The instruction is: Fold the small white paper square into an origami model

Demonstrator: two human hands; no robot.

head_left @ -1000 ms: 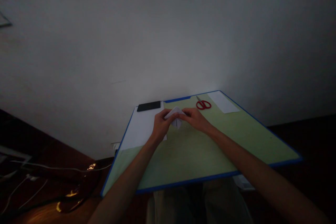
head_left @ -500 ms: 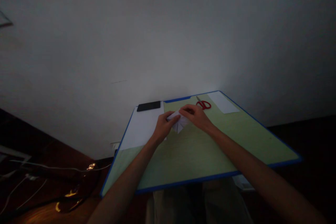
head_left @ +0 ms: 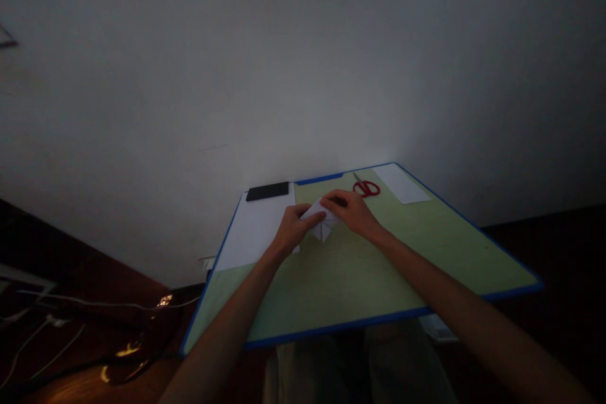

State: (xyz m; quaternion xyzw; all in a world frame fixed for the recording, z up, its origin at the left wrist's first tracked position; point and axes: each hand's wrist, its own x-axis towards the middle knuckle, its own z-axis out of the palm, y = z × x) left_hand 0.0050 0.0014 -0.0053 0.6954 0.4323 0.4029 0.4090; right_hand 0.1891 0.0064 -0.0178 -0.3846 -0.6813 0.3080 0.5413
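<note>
A small folded white paper piece [head_left: 322,225] lies on the green board [head_left: 379,271] with a blue rim, near its far middle. My left hand [head_left: 292,230] grips the paper's left side, thumb on top and fingers curled. My right hand [head_left: 351,211] presses down on its upper right part with bent fingers. Both forearms reach in from the bottom of the view.
A white sheet [head_left: 250,230] lies at the board's left, a black phone [head_left: 267,190] at its far edge. Red-handled scissors [head_left: 366,187] and a white paper strip [head_left: 401,184] sit at the far right. White cables [head_left: 52,328] run over the dark floor at left. A pale wall stands close behind.
My right hand has slid slightly up and over the paper's top. The paper, lifted between both hands a second ago, now lies flatter on the board.
</note>
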